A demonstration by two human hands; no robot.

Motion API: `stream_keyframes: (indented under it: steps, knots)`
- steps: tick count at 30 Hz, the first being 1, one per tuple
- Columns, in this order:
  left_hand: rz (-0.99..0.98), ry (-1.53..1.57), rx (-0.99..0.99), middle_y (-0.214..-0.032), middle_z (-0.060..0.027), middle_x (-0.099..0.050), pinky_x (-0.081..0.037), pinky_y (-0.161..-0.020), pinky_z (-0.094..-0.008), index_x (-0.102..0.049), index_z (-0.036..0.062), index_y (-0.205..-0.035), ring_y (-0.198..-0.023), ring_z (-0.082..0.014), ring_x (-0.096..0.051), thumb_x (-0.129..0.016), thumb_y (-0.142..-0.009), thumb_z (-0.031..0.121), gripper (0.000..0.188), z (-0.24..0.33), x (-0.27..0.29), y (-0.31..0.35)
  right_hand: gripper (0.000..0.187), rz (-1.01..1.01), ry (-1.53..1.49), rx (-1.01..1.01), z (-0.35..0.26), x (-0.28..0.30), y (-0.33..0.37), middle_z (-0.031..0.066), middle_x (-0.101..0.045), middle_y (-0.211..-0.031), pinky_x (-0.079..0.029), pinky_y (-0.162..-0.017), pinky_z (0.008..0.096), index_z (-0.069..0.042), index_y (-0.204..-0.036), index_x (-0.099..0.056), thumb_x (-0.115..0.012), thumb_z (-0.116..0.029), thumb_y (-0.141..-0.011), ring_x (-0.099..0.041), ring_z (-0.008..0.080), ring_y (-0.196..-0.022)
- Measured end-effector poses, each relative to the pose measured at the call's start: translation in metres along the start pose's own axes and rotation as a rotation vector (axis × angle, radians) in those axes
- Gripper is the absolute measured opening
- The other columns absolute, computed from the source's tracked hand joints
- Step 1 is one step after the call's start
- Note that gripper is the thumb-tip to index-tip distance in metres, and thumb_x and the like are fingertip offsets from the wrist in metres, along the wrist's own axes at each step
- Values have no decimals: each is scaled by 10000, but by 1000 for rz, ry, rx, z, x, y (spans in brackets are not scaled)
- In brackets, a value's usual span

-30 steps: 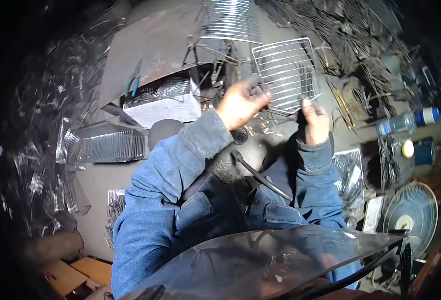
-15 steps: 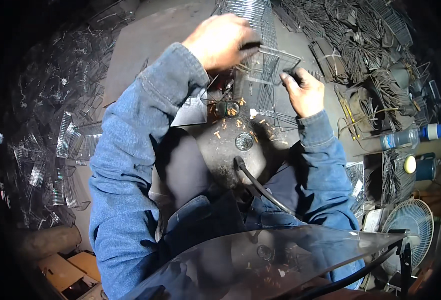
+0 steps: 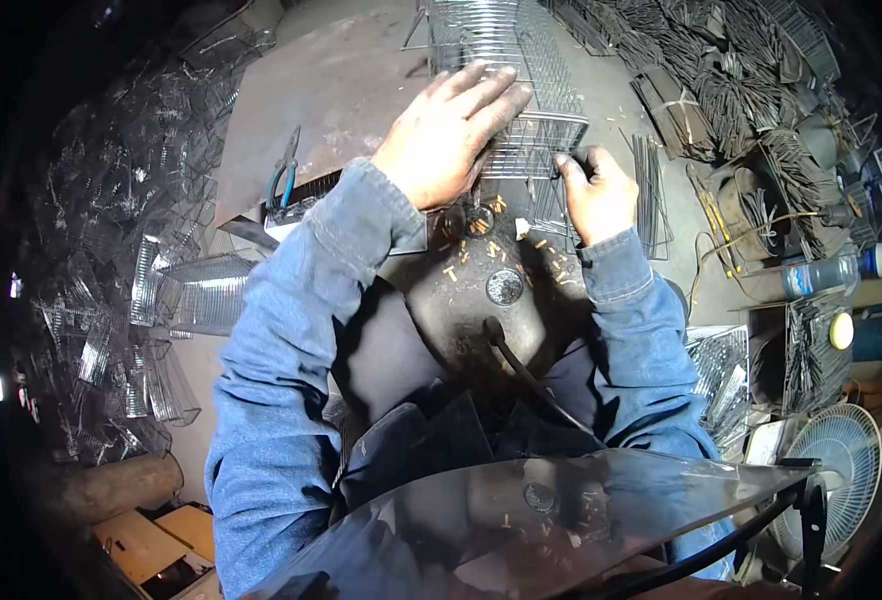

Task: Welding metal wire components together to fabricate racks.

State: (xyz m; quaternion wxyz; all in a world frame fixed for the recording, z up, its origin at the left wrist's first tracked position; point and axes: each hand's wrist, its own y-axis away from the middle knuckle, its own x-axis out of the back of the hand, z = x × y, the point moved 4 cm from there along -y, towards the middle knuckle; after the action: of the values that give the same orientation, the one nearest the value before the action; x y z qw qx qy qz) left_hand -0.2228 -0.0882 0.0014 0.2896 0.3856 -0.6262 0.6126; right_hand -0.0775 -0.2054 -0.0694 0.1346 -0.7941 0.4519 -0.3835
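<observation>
A wire basket of thin metal rods stands in front of me, at the near end of a long row of wire mesh. My left hand rests on its upper left side with the fingers stretched out and slightly spread. At the near right corner my right hand is closed, thumb and bent fingers pinching the rim. The left hand hides part of the basket's left side. Loose straight wires lie just right of the right hand.
Pliers with blue handles lie on a metal sheet at left. Cigarette butts surround a round glass dish. Wire bundles, a plastic bottle and a fan are at right. A clear visor crosses the bottom.
The wire piece between my hands has come down and now lines up with the mesh row. My left hand has gone from a blurred grip to lying flat on it; the view has shifted slightly.
</observation>
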Motion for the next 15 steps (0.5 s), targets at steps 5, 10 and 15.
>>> stream_keyframes:
  steps: [5, 10, 15]
  knots:
    - [-165, 22, 118, -1220, -149, -524, -394, -977, -391, -487, 55, -1240, -1163, -338, -462, -591, -828, 314, 498, 2, 8, -18, 196, 2, -48, -50, 2, -3, 3, 174, -625, -698, -490, -585, 363, -18, -770, -606, -703, -187, -751, -629, 317, -644]
    - [-216, -258, 271, -1311, -123, -429, -446, -847, -555, -433, 196, -1301, -1206, -364, -405, -641, -758, 473, 644, 7, -3, -40, 199, -1, -23, -18, -1, -7, 2, 142, -644, -698, -507, -600, 316, -23, -803, -643, -728, -188, -733, -646, 232, -628]
    - [-292, -242, 305, -1394, -32, -379, -442, -864, -541, -371, 193, -1346, -1269, -357, -349, -609, -757, 526, 717, 3, -11, -35, 218, -91, -79, -102, -5, -4, -4, 141, -652, -709, -513, -620, 305, -18, -822, -647, -734, -196, -731, -649, 203, -645]
